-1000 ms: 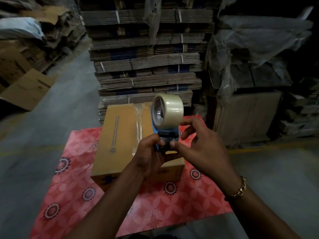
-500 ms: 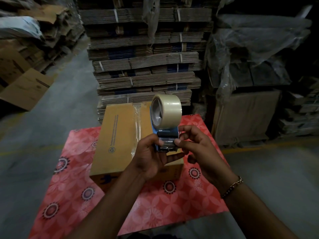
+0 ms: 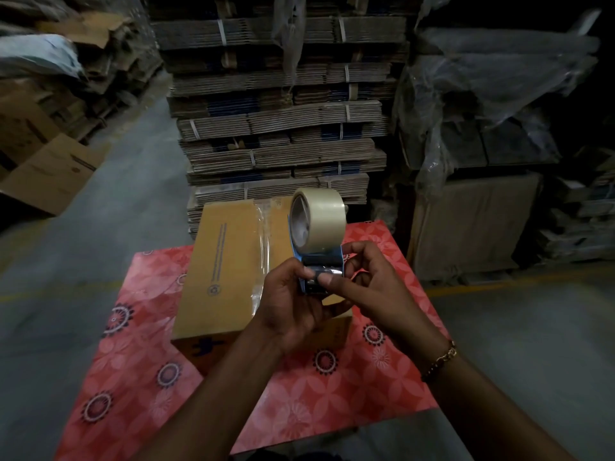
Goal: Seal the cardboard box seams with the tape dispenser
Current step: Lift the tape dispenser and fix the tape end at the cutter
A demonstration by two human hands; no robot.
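A closed brown cardboard box (image 3: 226, 267) lies on a table under a red flowered cloth (image 3: 139, 354). A strip of clear tape (image 3: 263, 247) runs along its top seam. Above the box's near right part I hold a blue tape dispenser (image 3: 322, 257) upright, with a roll of clear tape (image 3: 321, 221) at its top. My left hand (image 3: 289, 311) grips the dispenser's lower body from the left. My right hand (image 3: 369, 284) pinches at the dispenser's front roller from the right, thumb and forefinger on it. A beaded bracelet (image 3: 439, 359) sits on my right wrist.
Tall strapped stacks of flattened cartons (image 3: 276, 111) stand right behind the table. Plastic-wrapped pallets (image 3: 482, 128) fill the right side. Loose open cartons (image 3: 50, 174) lie on the grey concrete floor (image 3: 109, 214) at the left, with a yellow floor line (image 3: 499, 287) at the right.
My right hand has slid down from the roll's side to the dispenser's front roller and now pinches there. The dispenser and my left hand have hardly moved.
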